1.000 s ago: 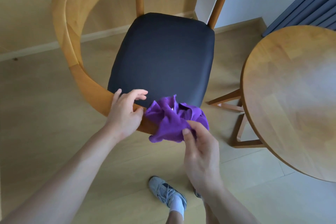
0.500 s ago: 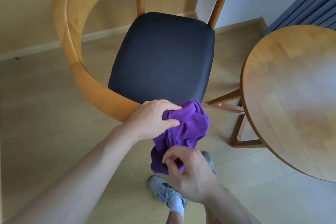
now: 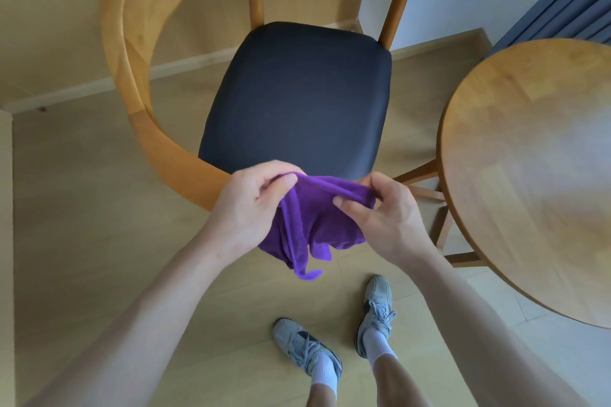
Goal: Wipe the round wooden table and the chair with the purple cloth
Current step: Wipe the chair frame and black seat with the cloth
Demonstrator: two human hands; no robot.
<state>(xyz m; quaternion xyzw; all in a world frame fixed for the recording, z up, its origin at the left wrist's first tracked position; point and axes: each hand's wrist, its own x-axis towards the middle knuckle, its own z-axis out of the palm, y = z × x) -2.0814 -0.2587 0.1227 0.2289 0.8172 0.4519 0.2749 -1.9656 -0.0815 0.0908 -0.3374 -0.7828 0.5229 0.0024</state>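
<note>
The round wooden table [image 3: 535,175] stands to the right of the chair [image 3: 291,102], its rim just beside the chair's right edge and apart from both hands. The chair, with a curved wooden back rail and a dark seat pad, sits on the pale wood floor [image 3: 82,208]; the person stands at the near side of it, grey sneakers [image 3: 375,311] planted on the floor well below the seat.

The purple cloth [image 3: 310,225] hangs in the air just in front of the chair's near edge, stretched between the two hands along its top hem, the rest drooping in loose folds toward the floor. It touches neither the seat nor the table.

Half a second ago the cloth was a bunched wad, the left hand lying over its top and the right hand clutching its lower end beneath; a second ago the left hand rested on the chair's rail. Now the cloth is opened out and both hands sit side by side at the same height.

The left hand [image 3: 251,208] grips the cloth's left top corner, fingers curled over the hem and thumb pressed against it. The right hand [image 3: 383,211] pinches the right top corner between thumb and curled fingers.
</note>
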